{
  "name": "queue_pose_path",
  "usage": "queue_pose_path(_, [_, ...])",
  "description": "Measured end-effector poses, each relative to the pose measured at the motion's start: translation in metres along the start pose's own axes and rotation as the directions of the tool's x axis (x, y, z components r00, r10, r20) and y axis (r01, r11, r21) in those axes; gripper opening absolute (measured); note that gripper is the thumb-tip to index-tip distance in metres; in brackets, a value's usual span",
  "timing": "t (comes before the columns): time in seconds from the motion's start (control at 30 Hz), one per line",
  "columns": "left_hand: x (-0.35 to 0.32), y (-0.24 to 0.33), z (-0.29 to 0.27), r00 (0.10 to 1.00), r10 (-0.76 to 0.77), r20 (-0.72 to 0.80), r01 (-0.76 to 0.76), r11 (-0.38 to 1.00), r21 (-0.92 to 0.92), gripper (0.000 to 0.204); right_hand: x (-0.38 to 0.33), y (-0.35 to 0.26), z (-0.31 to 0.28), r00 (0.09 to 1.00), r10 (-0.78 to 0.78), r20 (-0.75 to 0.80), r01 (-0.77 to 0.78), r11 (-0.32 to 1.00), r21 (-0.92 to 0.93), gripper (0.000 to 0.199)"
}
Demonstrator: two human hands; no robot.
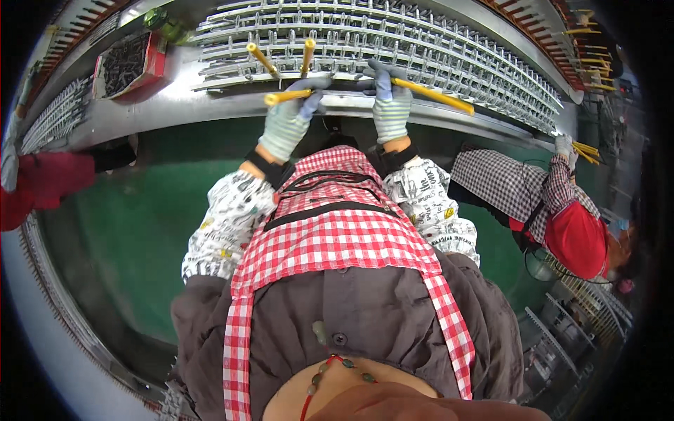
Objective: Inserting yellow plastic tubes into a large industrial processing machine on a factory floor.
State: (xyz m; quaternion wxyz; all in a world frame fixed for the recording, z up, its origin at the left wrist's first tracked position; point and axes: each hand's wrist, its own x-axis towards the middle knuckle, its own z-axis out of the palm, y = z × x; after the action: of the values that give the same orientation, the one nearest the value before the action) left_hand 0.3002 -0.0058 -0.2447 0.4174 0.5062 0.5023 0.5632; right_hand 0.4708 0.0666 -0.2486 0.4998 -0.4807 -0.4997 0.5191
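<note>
My left hand (289,125), in a striped glove with grey fingertips, is closed around a yellow rod-like handle (288,97) that points left. Its fingertips reach the near edge of a metal rack (330,43) with rows of small upright clips. Two more yellow handles, one slanting (262,60) and one nearly upright (307,57), stand just beyond that hand at the rack. In my right hand (391,105), gloved alike, is another yellow rod (434,96) slanting down to the right. Whatever the far ends of the rods join is hidden by the fingers and rack.
A red box (156,64) of small dark parts sits on the metal bench (210,111) at the left, near a green round object (165,25). At the right a co-worker (562,217) holds yellow rods (585,151). A red sleeve (53,181) shows at far left.
</note>
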Motion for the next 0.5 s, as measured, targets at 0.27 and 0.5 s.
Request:
queue_pose_path(0.27, [0.054, -0.081, 0.017, 0.992, -0.128, 0.019, 0.105, 0.878, 0.467, 0.03, 0.033, 0.044, 0.005, 0.972, -0.051, 0.229, 0.21, 0.625, -0.752, 0.032])
queue_pose_path(0.5, [0.057, -0.133, 0.0, 0.985, -0.168, 0.036, 0.137, 0.894, 0.426, 0.033, 0.037, 0.073, 0.022, 0.955, -0.01, 0.296, 0.237, 0.625, -0.744, 0.034])
